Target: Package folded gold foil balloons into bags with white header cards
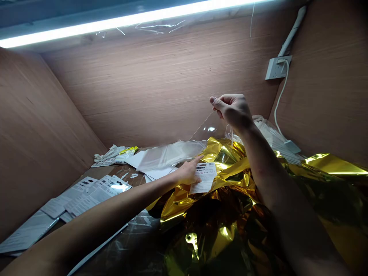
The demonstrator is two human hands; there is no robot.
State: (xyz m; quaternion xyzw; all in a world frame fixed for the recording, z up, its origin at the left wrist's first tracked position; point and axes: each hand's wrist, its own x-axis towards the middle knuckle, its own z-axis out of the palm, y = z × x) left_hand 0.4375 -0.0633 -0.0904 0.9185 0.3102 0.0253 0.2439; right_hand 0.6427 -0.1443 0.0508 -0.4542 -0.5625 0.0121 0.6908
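Card (206, 178) just right of the left hand (187, 172); film (209, 129) raised in the right hand (235, 109).
The card lies over the gold foil (230, 174), touching the left hand, its long axis running away from the body, slotted end far. The left thumb overlaps its left edge — whether the fingers close behind cannot be told. The right hand, higher and farther right, pinches the clear film, which slants down leftward beyond the card — the left hand being nearer the card.

Card (206, 179) over foil (238, 183), cards (92, 194) left, plastic sheets (174, 154) behind, socket (276, 69) upper right
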